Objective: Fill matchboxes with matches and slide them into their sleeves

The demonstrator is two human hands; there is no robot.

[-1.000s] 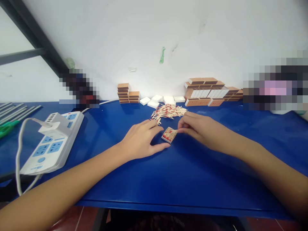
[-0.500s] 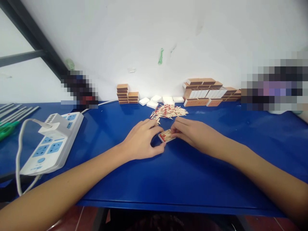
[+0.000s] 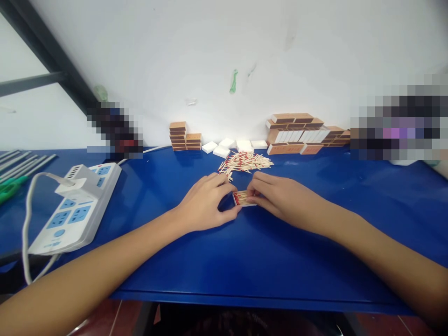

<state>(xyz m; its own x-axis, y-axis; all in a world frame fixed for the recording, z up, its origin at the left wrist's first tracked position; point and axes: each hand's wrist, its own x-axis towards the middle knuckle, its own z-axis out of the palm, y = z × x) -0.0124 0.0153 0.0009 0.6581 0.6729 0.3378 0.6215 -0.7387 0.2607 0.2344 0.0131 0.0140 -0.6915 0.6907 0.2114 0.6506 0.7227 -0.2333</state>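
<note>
A small open matchbox tray (image 3: 241,198) filled with red-headed matches lies on the blue table (image 3: 245,252). My left hand (image 3: 206,203) curls round its left end, thumb below and fingers above. My right hand (image 3: 280,198) grips its right end, fingers pressed on the tray. Just behind both hands lies a loose pile of matches (image 3: 245,161).
Along the wall stand brown matchbox stacks (image 3: 185,136), several white empty trays (image 3: 231,145) and a larger heap of matchboxes (image 3: 304,133). A white power strip (image 3: 75,205) with a plugged cable sits left. Grey rods and a green tool (image 3: 14,184) lie at the far left.
The tray has turned from slanted to level and slid slightly left. My right hand moved left onto its end, and my left thumb and fingers closed round it.
</note>
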